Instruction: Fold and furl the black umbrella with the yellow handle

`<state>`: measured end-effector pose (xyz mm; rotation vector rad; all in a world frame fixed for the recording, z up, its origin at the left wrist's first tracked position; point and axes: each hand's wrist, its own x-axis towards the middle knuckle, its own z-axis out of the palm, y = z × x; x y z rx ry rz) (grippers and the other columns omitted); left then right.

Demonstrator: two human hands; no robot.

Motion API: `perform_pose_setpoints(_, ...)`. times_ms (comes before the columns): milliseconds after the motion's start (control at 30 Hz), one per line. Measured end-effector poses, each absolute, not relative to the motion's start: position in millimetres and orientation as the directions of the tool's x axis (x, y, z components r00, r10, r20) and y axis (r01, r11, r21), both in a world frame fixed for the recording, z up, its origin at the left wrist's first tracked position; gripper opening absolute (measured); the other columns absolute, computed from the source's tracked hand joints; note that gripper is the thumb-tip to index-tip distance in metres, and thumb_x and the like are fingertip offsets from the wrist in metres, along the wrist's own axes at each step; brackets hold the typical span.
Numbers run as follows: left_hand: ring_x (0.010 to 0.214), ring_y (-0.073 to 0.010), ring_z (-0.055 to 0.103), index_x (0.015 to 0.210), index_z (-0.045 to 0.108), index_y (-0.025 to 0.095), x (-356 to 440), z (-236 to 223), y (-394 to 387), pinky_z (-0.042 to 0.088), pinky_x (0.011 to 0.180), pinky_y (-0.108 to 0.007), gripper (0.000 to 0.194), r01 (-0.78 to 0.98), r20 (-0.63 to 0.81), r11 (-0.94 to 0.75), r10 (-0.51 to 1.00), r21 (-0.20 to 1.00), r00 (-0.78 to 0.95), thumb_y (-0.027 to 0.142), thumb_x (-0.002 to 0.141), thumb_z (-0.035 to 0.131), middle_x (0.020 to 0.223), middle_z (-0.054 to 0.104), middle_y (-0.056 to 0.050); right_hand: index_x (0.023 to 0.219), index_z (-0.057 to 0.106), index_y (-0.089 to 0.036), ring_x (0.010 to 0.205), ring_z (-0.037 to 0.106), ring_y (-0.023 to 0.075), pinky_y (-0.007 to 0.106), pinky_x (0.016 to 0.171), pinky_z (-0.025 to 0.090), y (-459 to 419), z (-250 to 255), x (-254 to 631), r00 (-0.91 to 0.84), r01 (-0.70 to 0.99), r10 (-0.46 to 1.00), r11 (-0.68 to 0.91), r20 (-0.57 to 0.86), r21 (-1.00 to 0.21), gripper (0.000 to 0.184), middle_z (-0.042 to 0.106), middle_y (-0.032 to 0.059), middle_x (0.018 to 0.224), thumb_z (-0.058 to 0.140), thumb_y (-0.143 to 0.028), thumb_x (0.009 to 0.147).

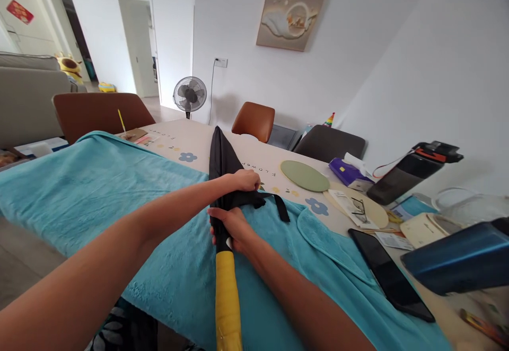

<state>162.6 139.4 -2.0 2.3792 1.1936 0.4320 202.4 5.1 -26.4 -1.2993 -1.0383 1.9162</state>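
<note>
A folded black umbrella (221,160) with a yellow handle (227,292) lies lengthwise on a turquoise towel (99,186) spread over the table. My left hand (245,180) is closed on the bunched black fabric near the umbrella's middle. My right hand (230,229) is wrapped round the shaft just above the yellow handle. A black strap (278,206) trails from the fabric to the right, lying on the towel.
To the right lie a green round mat (304,175), papers with glasses (358,208), a black phone (387,274), a dark blue bottle (457,258), a black flask (401,176) and a purple tissue pack (344,170). Brown chairs (254,120) stand beyond the table, a fan (190,95) behind.
</note>
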Motion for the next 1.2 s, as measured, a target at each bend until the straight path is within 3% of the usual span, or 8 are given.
perform_pose_setpoints(133, 0.095, -0.0218, 0.055, 0.066, 0.068, 0.026, 157, -9, 145, 0.04, 0.088, -0.028, 0.03, 0.673, 0.065, -0.532, 0.806, 0.514, 0.588, 0.002, 0.052, 0.057, 0.077, 0.064, -0.001, 0.068, 0.048, -0.018, 0.041, 0.049, 0.0109, 0.023, 0.031, 0.041, 5, -25, 202, -0.349, -0.053, 0.814, -0.511, -0.464, -0.858, 0.016, 0.052, -0.0021, 0.053, 0.063, -0.021, 0.069)
perform_pose_setpoints(233, 0.085, -0.0218, 0.058, 0.057, 0.064, 0.023, 157, -12, 148, 0.042, 0.084, -0.029, 0.022, 0.688, 0.061, -0.518, 0.819, 0.509, 0.571, 0.003, 0.05, 0.06, 0.071, 0.061, -0.002, 0.069, 0.048, -0.017, 0.041, 0.049, 0.011, 0.024, 0.031, 0.042, 4, -25, 202, -0.354, -0.064, 0.819, -0.503, -0.451, -0.862, 0.015, 0.051, -0.0019, 0.054, 0.062, -0.02, 0.07)
perform_pose_setpoints(500, 0.09, -0.0228, 0.057, 0.075, 0.058, 0.02, 139, 19, 141, 0.043, 0.084, -0.033, 0.008, 0.683, 0.305, -0.488, 0.873, 0.543, 0.382, 0.017, 0.068, 0.054, 0.083, 0.06, -0.004, 0.069, 0.051, -0.014, 0.041, 0.049, 0.0105, 0.024, 0.031, 0.043, 8, -30, 202, -0.358, -0.077, 0.812, -0.517, -0.461, -0.852, 0.015, 0.052, -0.0021, 0.055, 0.064, -0.021, 0.07)
perform_pose_setpoints(700, 0.059, -0.0134, 0.058, 0.079, 0.047, 0.018, 99, 51, 132, 0.048, 0.055, -0.025, 0.009, 0.446, 0.383, -0.475, 0.879, 0.759, 0.285, 0.014, 0.072, 0.045, 0.065, 0.055, 0.001, 0.065, 0.049, -0.013, 0.04, 0.048, 0.009, 0.023, 0.03, 0.043, 10, -30, 202, -0.34, -0.071, 0.807, -0.533, -0.482, -0.843, 0.017, 0.052, -0.0018, 0.055, 0.062, -0.022, 0.072)
perform_pose_setpoints(867, 0.056, -0.0092, 0.056, 0.087, 0.052, 0.019, 53, 49, 114, 0.05, 0.057, -0.025, 0.023, 0.365, 0.462, -0.488, 0.872, 0.793, 0.162, 0.011, 0.067, 0.046, 0.072, 0.054, 0.003, 0.068, 0.049, -0.014, 0.041, 0.049, 0.0094, 0.023, 0.03, 0.044, 10, -30, 203, -0.344, -0.067, 0.796, -0.549, -0.497, -0.833, 0.019, 0.053, -0.0022, 0.057, 0.065, -0.024, 0.07)
perform_pose_setpoints(967, 0.058, -0.0098, 0.057, 0.076, 0.058, 0.017, 15, 33, 98, 0.051, 0.062, -0.026, 0.014, 0.384, 0.405, -0.416, 0.907, 0.824, 0.115, 0.016, 0.066, 0.048, 0.069, 0.056, 0.003, 0.068, 0.05, -0.014, 0.041, 0.049, 0.0097, 0.024, 0.03, 0.044, 10, -30, 203, -0.342, -0.067, 0.793, -0.556, -0.504, -0.828, 0.019, 0.054, -0.0019, 0.058, 0.066, -0.024, 0.069)
perform_pose_setpoints(1067, 0.066, -0.0122, 0.059, 0.068, 0.056, 0.017, -22, 5, 83, 0.051, 0.072, -0.028, 0.009, 0.257, 0.32, -0.302, 0.947, 0.918, -0.032, 0.022, 0.066, 0.05, 0.067, 0.058, 0.001, 0.067, 0.05, -0.014, 0.041, 0.05, 0.0101, 0.024, 0.03, 0.044, 10, -29, 203, -0.338, -0.06, 0.79, -0.561, -0.511, -0.826, 0.018, 0.054, -0.0016, 0.058, 0.066, -0.023, 0.069)
perform_pose_setpoints(1200, 0.073, -0.0145, 0.058, 0.072, 0.058, 0.019, -55, -35, 70, 0.048, 0.076, -0.03, 0.016, 0.524, 0.204, -0.198, 0.978, 0.828, 0.047, 0.023, 0.066, 0.044, 0.075, 0.062, 0.0, 0.063, 0.051, -0.013, 0.041, 0.05, 0.0107, 0.024, 0.03, 0.044, 9, -29, 203, -0.343, -0.037, 0.79, -0.553, -0.509, -0.833, 0.017, 0.054, -0.0014, 0.055, 0.065, -0.022, 0.068)
